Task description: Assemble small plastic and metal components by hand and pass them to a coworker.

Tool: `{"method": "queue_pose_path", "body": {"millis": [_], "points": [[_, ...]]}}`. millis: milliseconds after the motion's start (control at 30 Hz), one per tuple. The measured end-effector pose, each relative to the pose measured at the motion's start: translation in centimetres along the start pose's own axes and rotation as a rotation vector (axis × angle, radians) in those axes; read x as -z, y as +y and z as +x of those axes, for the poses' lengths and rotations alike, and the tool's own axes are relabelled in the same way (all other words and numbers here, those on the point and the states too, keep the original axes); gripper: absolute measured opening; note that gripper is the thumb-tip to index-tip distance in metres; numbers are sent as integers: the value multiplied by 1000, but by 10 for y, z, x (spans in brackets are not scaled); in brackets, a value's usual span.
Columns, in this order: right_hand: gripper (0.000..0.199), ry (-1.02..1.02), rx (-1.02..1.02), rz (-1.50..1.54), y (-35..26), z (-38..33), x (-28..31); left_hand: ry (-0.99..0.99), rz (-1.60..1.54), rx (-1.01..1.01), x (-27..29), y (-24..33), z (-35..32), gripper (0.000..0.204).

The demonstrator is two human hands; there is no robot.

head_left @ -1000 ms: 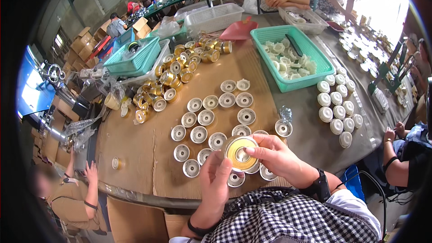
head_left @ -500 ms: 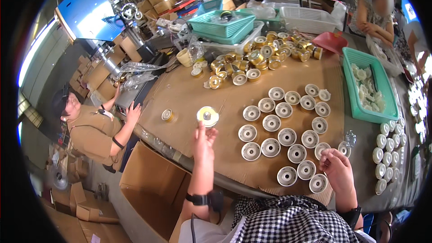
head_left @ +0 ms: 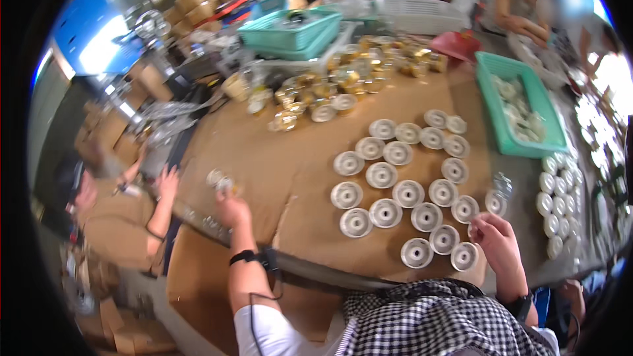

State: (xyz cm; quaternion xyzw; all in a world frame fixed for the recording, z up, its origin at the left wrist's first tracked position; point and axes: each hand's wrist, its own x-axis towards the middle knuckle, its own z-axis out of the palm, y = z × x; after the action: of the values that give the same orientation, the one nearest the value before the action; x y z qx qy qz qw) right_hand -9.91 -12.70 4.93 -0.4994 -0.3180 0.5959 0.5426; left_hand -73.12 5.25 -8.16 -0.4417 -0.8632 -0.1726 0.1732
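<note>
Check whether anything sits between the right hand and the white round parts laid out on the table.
Nothing visible does. The right hand rests at the near edge of the white round parts, beside the closest one. The left hand is off to the left, at a small blurred piece.

Your view takes in a bright blue, glowing rectangular screen or panel (head_left: 92,36) hanging at the far left, well beyond the bench's left edge; it is too blurred to tell which. Behind the bench's far left corner you have a stack of brown cardboard boxes (head_left: 198,1). Below the bench's near left corner, more brown cardboard cartons (head_left: 128,329) sit on the floor, one flattened brown sheet (head_left: 198,277) beside them.
</note>
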Motion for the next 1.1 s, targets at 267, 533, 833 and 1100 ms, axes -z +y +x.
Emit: {"method": "queue_pose_path", "body": {"millis": [267,533,833,1100], "points": [[15,402,451,-372,-37,22,91,-268,104,22,31,26,1,72],[67,280,365,-1005,-4,74,106,-100,-762,-560,135,177,-151,43],[48,250,424,-796,32,160,178,-258,-933,-1010,232,238,-229,50],[51,-229,303,-468,-28,39,14,-551,-1296,-984,246,260,-266,91]]}}
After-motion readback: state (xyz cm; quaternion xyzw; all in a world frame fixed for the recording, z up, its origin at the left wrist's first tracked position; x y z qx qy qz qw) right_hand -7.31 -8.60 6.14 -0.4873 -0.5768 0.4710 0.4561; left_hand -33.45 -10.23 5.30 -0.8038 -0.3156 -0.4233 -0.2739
